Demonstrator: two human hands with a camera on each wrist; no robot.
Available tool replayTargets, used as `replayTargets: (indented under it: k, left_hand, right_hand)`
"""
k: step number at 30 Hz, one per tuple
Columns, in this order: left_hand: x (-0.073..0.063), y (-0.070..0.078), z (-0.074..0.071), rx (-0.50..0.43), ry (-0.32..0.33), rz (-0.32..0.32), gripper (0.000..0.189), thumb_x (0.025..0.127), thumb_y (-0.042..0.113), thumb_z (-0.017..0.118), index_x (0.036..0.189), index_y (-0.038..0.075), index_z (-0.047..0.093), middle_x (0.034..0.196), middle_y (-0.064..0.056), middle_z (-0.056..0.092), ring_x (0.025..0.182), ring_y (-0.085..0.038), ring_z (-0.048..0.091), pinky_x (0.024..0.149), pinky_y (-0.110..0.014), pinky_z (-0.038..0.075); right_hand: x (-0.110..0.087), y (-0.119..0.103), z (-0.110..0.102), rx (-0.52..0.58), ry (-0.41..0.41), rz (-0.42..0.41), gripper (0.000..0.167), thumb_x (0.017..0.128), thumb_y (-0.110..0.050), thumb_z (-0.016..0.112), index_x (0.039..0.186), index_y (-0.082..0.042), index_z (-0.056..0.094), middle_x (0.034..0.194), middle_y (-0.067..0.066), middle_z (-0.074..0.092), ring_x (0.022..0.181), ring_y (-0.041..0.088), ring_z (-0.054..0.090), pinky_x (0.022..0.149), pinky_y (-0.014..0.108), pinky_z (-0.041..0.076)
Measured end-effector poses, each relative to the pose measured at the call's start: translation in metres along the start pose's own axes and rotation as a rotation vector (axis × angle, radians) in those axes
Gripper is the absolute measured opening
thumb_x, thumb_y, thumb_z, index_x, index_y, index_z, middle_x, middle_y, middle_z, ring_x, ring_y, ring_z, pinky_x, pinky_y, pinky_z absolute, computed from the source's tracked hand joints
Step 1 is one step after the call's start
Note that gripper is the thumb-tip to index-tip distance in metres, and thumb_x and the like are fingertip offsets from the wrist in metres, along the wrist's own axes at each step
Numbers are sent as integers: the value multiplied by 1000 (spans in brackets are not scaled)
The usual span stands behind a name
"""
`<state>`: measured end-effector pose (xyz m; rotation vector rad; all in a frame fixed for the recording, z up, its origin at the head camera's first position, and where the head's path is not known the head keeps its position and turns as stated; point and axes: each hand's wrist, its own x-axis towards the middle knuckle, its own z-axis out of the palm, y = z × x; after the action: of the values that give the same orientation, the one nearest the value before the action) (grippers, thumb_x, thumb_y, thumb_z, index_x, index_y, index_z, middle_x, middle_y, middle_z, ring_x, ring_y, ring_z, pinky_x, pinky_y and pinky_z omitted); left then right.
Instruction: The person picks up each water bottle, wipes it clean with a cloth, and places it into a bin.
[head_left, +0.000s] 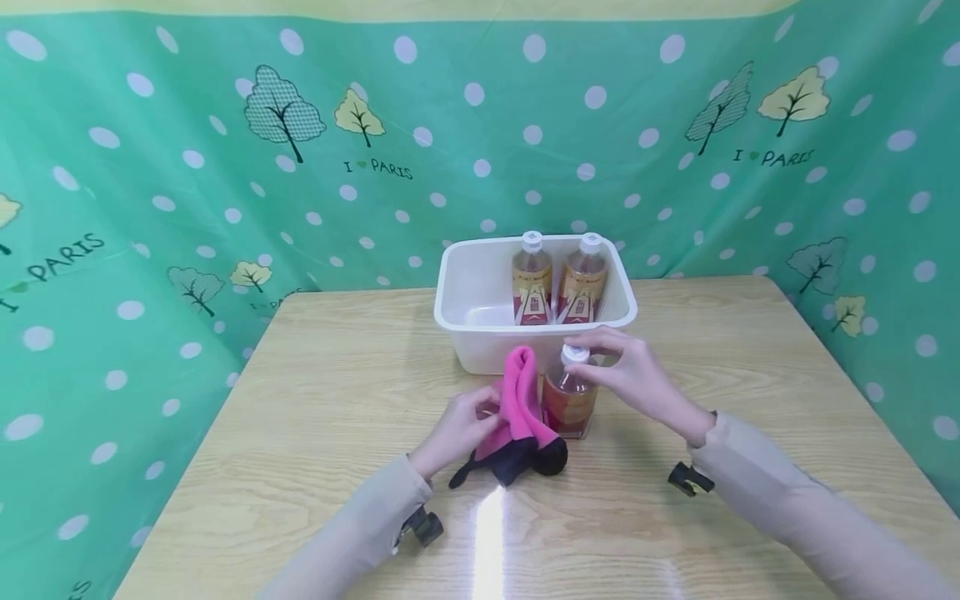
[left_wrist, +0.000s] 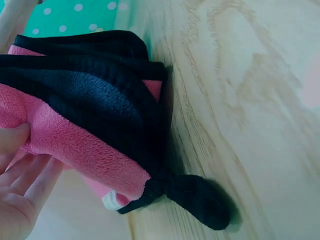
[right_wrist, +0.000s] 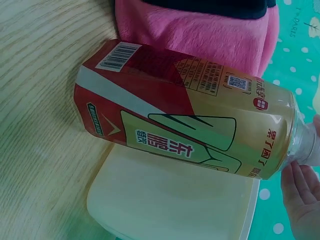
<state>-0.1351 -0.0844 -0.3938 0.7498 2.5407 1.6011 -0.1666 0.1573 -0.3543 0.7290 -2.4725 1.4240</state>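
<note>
My left hand pinches a pink cloth with black ends, folded and standing up from the table. In the left wrist view the thumb lies on the pink fleece, and a black tab sticks out at the cloth's lower corner. My right hand holds a drink bottle by its white cap, thumb and fingers on either side. Red and gold label printing covers the bottle in the right wrist view. The bottle stands upright beside the cloth, in front of a white bin.
The white plastic bin sits at the back of the wooden table. Two similar bottles stand in its right half, one bottle left of the other bottle. A green dotted curtain hangs behind.
</note>
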Motion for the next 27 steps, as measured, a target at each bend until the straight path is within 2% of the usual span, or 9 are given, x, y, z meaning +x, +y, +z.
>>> replayTargets:
  k: [4, 8, 11, 17, 21, 24, 27]
  left_hand:
    - [10, 12, 7, 22, 0, 44, 7, 75, -12, 55, 81, -7, 55, 87, -20, 60, 83, -33, 61, 74, -29, 53]
    - [17, 17, 12, 23, 30, 69, 7, 75, -12, 55, 81, -8, 55, 87, -20, 60, 83, -31, 61, 74, -29, 53]
    - [22, 21, 12, 27, 52, 81, 7, 75, -12, 56, 81, -9, 56, 88, -21, 61, 82, -30, 61, 74, -30, 53]
    - [26, 30, 7, 55, 83, 160, 6, 75, -10, 59, 82, -9, 59, 89, -21, 62, 81, -29, 62, 73, -24, 53]
    - [29, 17, 8, 65, 86, 199, 8, 75, -8, 61, 83, -6, 60, 89, -18, 62, 81, -25, 62, 72, -19, 52]
    - [30, 5, 10, 64, 71, 217, 9, 75, -8, 61, 83, -4, 60, 92, -15, 62, 83, -23, 61, 72, -17, 51]
    - [28, 5, 9, 91, 54, 249, 9, 74, -9, 60, 82, -4, 60, 94, -15, 60, 85, -23, 60, 73, -19, 52]
  right_hand:
    - [-1, -1, -1, 5, 3, -7, 33, 71, -13, 72, 102, -4, 65, 97, 5, 63, 85, 9, 58, 74, 25, 53]
    - [0, -3, -1, 16, -3, -17, 33, 70, -13, 72, 101, -4, 65, 96, 5, 63, 84, 11, 58, 75, 22, 52]
    - [0, -3, -1, 25, -5, -21, 32, 70, -12, 72, 101, -3, 65, 95, 5, 63, 84, 13, 59, 74, 24, 52]
    - [0, -5, -2, 25, 1, -27, 31, 70, -8, 71, 99, -1, 65, 93, 7, 63, 83, 14, 59, 74, 32, 53]
    - [-1, -5, -2, 31, -8, -7, 31, 71, -11, 71, 100, -2, 65, 95, 7, 63, 85, 16, 59, 77, 34, 52]
    - [-1, 0, -2, 47, -13, -1, 31, 72, -15, 71, 100, -4, 65, 96, 5, 63, 86, 16, 59, 78, 30, 52]
    - [-1, 0, -2, 50, -10, -10, 31, 71, -13, 71, 100, -4, 65, 95, 5, 63, 86, 16, 59, 77, 25, 52]
